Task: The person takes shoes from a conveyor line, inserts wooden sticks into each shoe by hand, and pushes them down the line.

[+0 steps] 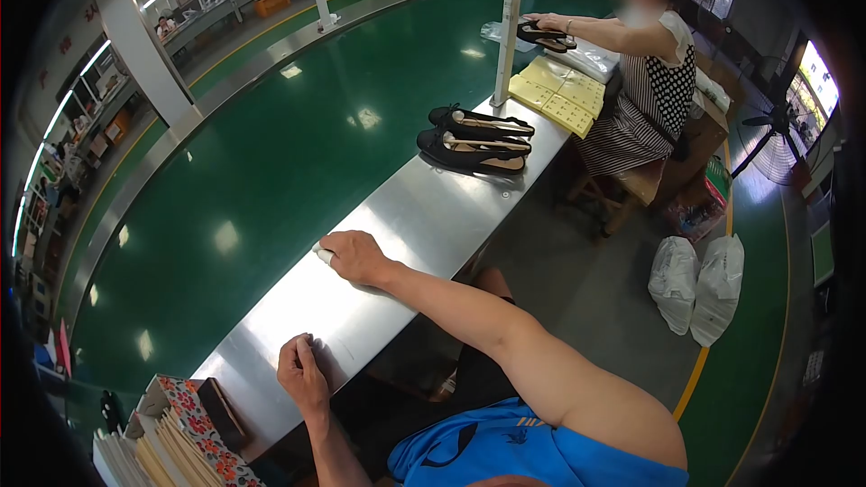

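My left hand point(303, 373) hovers over or rests at the near edge of the metal bench point(293, 307), its fingers curled in, with nothing visible in them. Further along the bench, my right hand point(357, 258) lies on the metal, also with bent fingers. White wrapping point(325, 255) covers one of its fingers, close to the green belt. Beyond my right hand stands a pair of black slingback shoes point(474, 151) with bows and pale sticks inside. Neither hand touches them.
A flowered box point(194, 424) of pale sticks and a dark block point(222, 413) sit at the lower left. The green conveyor point(244, 180) curves past a white post point(507, 32). A co-worker point(640, 81) holds black shoes point(547, 36) near yellow sheets point(561, 95). White bags point(675, 284) lie on the floor.
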